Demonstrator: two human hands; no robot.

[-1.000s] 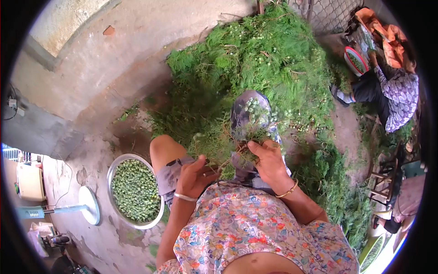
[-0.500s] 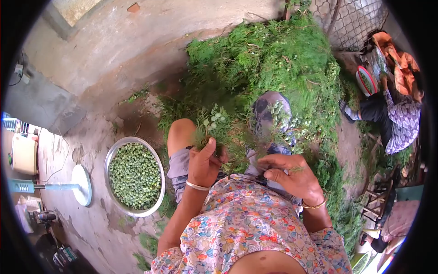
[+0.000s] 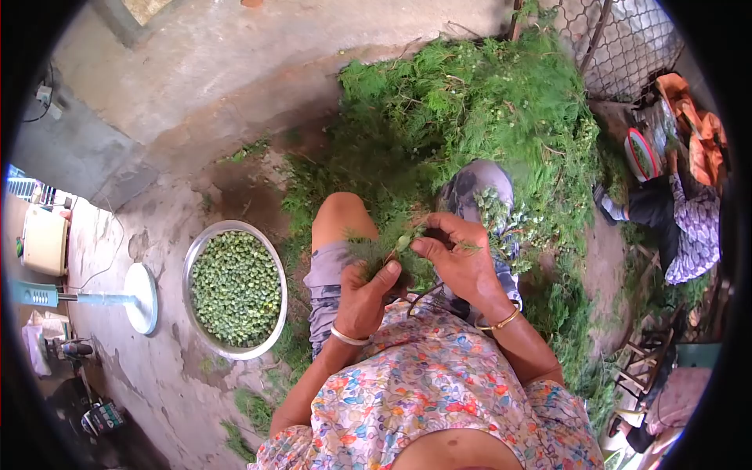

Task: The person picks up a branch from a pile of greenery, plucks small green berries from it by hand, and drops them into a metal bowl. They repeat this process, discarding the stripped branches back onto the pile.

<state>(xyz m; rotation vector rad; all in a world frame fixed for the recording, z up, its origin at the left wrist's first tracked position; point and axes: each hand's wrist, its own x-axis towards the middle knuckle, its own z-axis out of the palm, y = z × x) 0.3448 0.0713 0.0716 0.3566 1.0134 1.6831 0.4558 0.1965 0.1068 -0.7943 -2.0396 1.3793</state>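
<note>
My left hand (image 3: 366,304), with a silver bangle, is closed around the stem end of a leafy evergreen sprig. Pale green cones (image 3: 403,242) on the sprig lie between my two hands. The thumb and fingers of my right hand (image 3: 460,258), which wears a gold bangle, pinch at these cones from the other side. A thin brown twig (image 3: 424,298) sticks out below the hands, over my lap. To the left on the floor stands a round metal basin (image 3: 280,325), heaped with small green cones (image 3: 235,288).
A large pile of cut evergreen branches (image 3: 478,110) lies ahead against the wall. A pedestal fan (image 3: 139,298) lies at the left. A seated person (image 3: 693,223) is at the far right, near a red-rimmed tray (image 3: 642,153). A wooden stool (image 3: 644,364) stands lower right.
My right hand has moved up and left to the sprig and now pinches its cones. My left hand has shifted lower and right with the sprig. The view has turned slightly.
</note>
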